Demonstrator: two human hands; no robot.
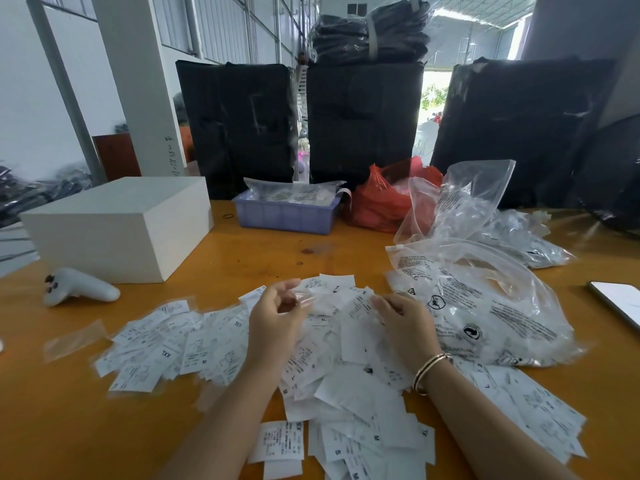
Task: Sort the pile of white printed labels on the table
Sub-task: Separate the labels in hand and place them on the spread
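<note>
A wide pile of white printed labels (332,368) covers the orange table (104,427), many in small clear sleeves and marked with sizes such as M, S, XL. My left hand (275,320) hovers over the pile's far middle, its fingers curled round a small clear plastic sleeve (304,299). Just to the right, my right hand (405,323) rests on the pile with fingers bent down into the labels; whether it pinches one is hidden. A bangle sits on my right wrist.
Large printed clear bags (485,306) lie to the right. A white box (117,226) and white controller (79,285) stand left. At the back are a blue tray (287,216), a red bag (381,199) and black wrapped bales (239,126). A phone (620,303) lies far right.
</note>
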